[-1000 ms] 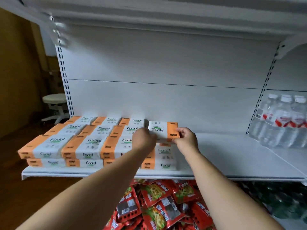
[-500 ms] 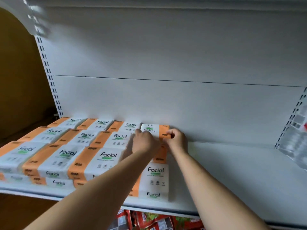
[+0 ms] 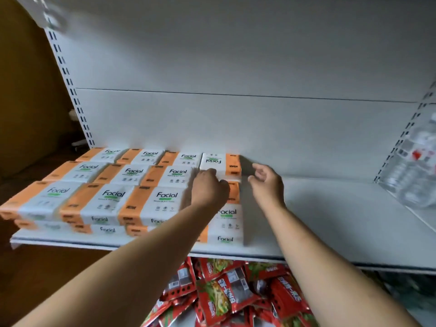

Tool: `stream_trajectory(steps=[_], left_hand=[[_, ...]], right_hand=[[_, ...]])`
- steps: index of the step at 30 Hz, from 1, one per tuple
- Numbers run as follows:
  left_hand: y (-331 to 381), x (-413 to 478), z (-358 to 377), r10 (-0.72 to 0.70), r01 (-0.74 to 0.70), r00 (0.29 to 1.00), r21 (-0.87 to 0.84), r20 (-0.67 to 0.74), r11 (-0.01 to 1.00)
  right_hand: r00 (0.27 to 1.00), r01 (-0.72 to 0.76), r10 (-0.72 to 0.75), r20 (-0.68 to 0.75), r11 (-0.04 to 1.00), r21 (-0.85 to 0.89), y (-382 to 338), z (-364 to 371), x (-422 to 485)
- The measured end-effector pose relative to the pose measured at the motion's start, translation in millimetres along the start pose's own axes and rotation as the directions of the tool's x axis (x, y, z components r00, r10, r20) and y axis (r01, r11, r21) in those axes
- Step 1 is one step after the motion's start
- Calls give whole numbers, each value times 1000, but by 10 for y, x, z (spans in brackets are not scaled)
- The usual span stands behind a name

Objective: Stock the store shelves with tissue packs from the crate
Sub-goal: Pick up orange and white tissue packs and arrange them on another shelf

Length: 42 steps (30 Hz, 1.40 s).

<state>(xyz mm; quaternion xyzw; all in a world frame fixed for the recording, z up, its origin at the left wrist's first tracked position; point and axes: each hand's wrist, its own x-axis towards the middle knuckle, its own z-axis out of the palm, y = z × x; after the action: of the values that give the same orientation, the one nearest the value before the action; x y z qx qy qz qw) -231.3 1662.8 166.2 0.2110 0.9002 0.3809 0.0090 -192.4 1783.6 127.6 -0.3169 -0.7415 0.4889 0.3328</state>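
From the head camera, a white metal shelf (image 3: 330, 220) carries flat rectangular tissue packs in white plastic wrap with an orange band (image 3: 113, 199), laid two deep in three tidy columns from the front lip to the white back panel (image 3: 236, 67). A fourth column is being built at their right. Its rearmost tissue pack (image 3: 220, 161) lies against the back panel, level with the top layer beside it. Its orange band points right and its print reads upside down, the reverse of its neighbours. The left hand (image 3: 208, 187) is curled with its knuckles towards the camera and meets that pack's near left corner. Whether it pinches the wrap or only nudges it square, I cannot tell, since the fingertips are hidden. The right hand (image 3: 266, 182) hangs just beside the pack's right end, apart from it, with its fingers loosely bent around nothing, probably there to keep the pack from sliding sideways. Nearer the lip, a lone front pack (image 3: 226, 223) sits at the lower level, so this column looks unfinished. The crate is out of view. Clear plastic water bottles (image 3: 415, 166) stand blurred at the far right, and red foil snack bags (image 3: 226, 293) are heaped on the tier below.
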Motion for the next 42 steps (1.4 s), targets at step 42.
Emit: stream_trajectory(steps=[42], left_hand=[[-2455, -3180, 3534, -254, 214, 608, 153, 752, 965]], right_hand=[[745, -635, 653, -133, 635, -441, 4458, -1089, -3062]])
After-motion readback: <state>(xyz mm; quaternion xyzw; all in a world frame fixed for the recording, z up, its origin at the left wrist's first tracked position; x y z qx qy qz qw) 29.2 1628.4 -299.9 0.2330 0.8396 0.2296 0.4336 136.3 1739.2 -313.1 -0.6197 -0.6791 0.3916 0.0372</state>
